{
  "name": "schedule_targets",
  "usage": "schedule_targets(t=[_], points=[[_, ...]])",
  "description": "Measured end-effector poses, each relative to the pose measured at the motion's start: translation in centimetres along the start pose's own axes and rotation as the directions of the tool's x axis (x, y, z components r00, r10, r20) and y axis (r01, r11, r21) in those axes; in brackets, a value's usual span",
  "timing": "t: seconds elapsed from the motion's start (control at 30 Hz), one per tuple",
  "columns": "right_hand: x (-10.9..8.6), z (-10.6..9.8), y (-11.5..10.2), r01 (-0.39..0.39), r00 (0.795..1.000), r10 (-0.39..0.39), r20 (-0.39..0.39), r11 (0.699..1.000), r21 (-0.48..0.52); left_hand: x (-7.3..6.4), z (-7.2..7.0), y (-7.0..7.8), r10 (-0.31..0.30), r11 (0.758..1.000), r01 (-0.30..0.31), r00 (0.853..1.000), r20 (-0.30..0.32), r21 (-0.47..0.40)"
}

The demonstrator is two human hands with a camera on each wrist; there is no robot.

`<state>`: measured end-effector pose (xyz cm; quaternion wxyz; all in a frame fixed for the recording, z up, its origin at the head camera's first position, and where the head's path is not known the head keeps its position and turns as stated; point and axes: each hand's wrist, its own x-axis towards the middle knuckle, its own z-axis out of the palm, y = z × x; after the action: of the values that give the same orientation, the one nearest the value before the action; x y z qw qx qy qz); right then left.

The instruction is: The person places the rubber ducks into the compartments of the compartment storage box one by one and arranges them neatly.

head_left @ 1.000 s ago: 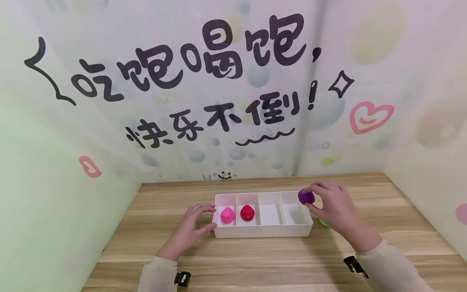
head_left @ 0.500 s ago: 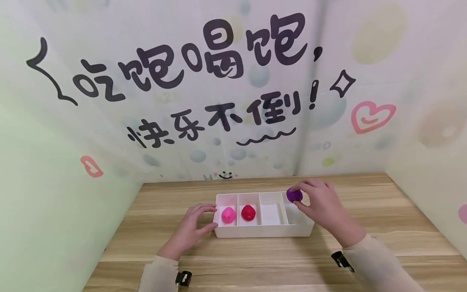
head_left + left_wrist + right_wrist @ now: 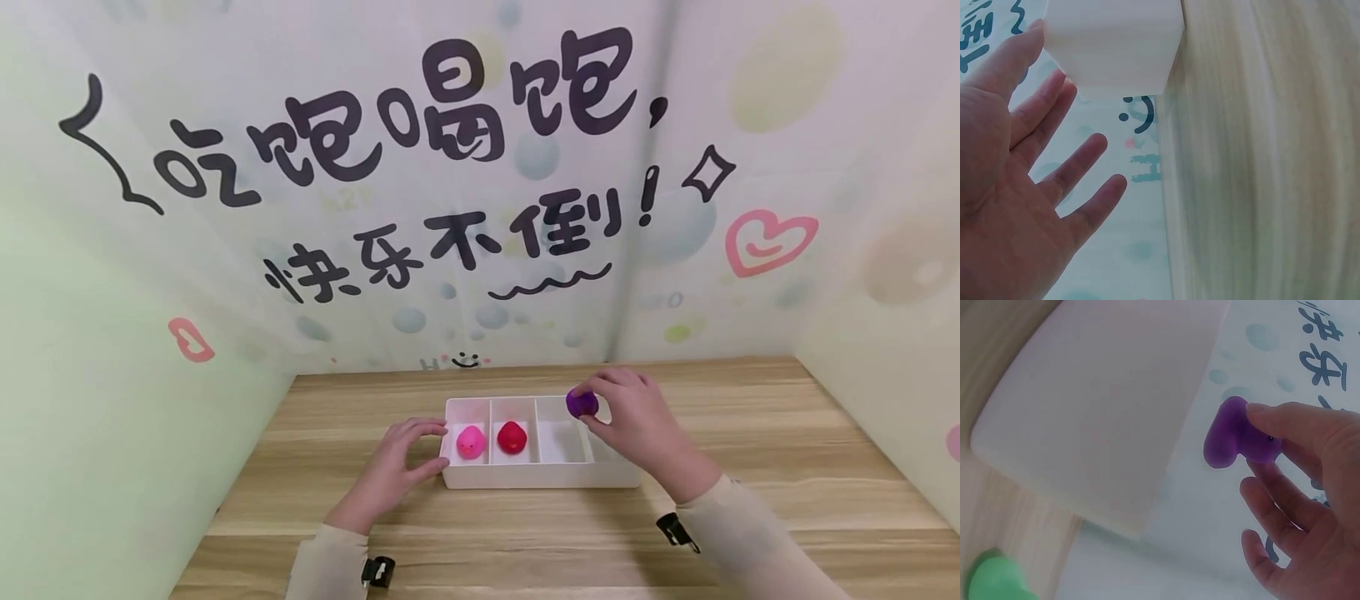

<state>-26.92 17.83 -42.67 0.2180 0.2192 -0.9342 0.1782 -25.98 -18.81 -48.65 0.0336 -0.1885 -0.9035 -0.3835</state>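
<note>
My right hand (image 3: 639,423) pinches a purple toy duck (image 3: 582,404) between thumb and fingers, over the right half of a white tray (image 3: 540,477). In the right wrist view the toy duck (image 3: 1230,434) shows its rounded body and a dark eye, while the other fingers stand loosely apart. My left hand (image 3: 392,465) is at the tray's left end, fingertips and thumb right at the wall; the left wrist view shows its fingers (image 3: 1079,167) extended and spread. A pink toy duck (image 3: 470,442) lies in the leftmost compartment and a red one (image 3: 512,437) in the compartment beside it.
The tray stands on a wood-grain table (image 3: 480,542). A green toy (image 3: 999,579) lies on the table past the tray's right end, hidden behind my right hand in the head view. A printed curtain (image 3: 450,208) hangs behind the table.
My right hand has carried the purple toy duck leftward, from the tray's right end to above the third compartment. The left hand has stayed at the tray's left end.
</note>
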Motion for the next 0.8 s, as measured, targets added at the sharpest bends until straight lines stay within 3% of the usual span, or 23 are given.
schedule_targets(t=[0.3,0.8], points=[[0.6,1.2,-0.9,0.024,1.0,-0.024,-0.003,1.0,0.017,-0.1,-0.2,0.0,-0.016,1.0,0.016,1.0,0.004,-0.001],[0.5,3.3,-1.5,0.004,0.995,-0.005,0.103,1.0,0.007,0.0,-0.1,0.1,-0.024,1.0,0.024,1.0,0.005,0.002]])
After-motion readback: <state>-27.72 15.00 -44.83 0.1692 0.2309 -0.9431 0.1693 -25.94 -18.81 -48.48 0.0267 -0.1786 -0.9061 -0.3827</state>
